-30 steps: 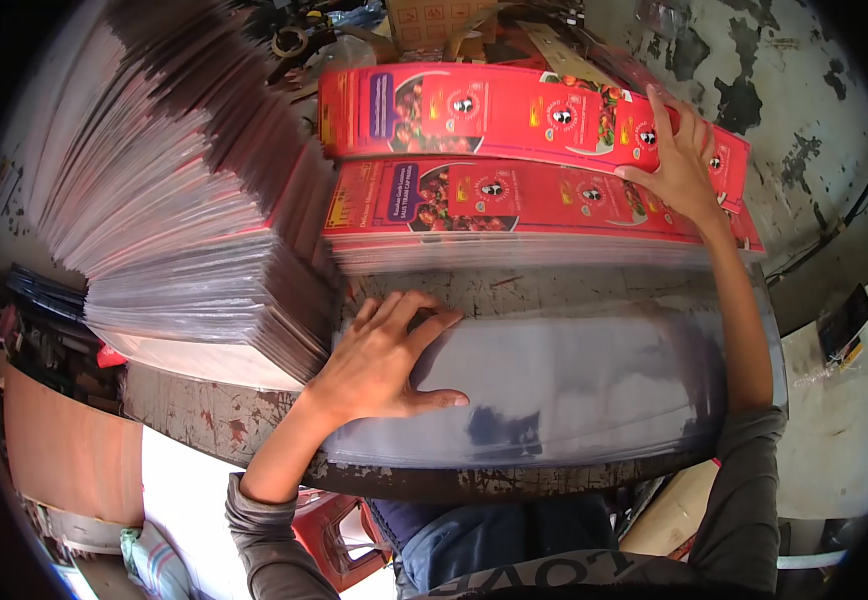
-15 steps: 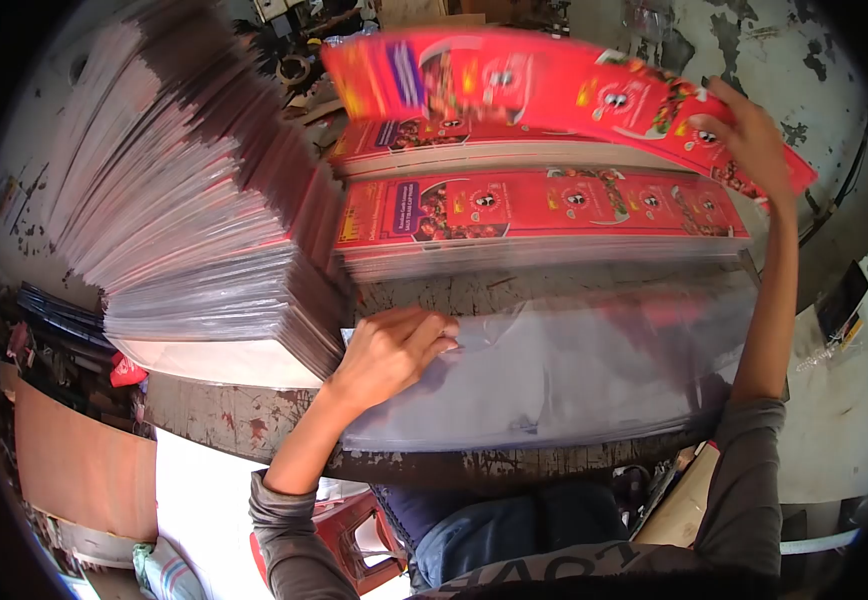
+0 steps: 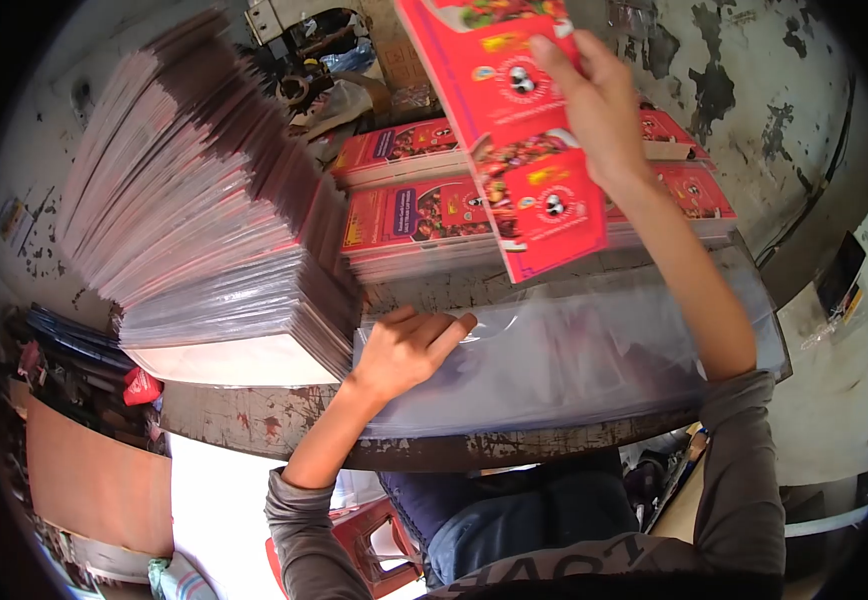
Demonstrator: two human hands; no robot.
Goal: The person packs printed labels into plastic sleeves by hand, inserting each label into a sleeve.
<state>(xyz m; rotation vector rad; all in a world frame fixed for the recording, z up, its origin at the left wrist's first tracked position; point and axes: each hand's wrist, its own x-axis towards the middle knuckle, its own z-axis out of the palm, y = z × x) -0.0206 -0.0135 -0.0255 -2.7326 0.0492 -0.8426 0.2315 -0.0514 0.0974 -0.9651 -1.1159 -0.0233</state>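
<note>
My right hand (image 3: 599,115) grips a long red printed cardboard strip (image 3: 524,90) with food pictures, tilted steeply above the table. Its upper end runs out of view. My left hand (image 3: 404,348) is closed at the upper left edge of a clear plastic sleeve (image 3: 544,370), which lies on more of its kind at the table's front. Behind the sleeves lies a stack of matching red strips (image 3: 424,213), partly covered by the raised one. A second red stack (image 3: 399,143) sits farther back.
A tall, fanned pile of plastic-sleeved strips (image 3: 204,220) leans at the left, close to my left hand. The worn table (image 3: 244,415) has a curved front edge by my lap. Behind the stacks is clutter (image 3: 339,90). A red stool (image 3: 374,545) stands below.
The red strip has swung from nearly level to steeply tilted as my right hand moved left and up. My left hand stays at the sleeve's edge, slightly shifted in view.
</note>
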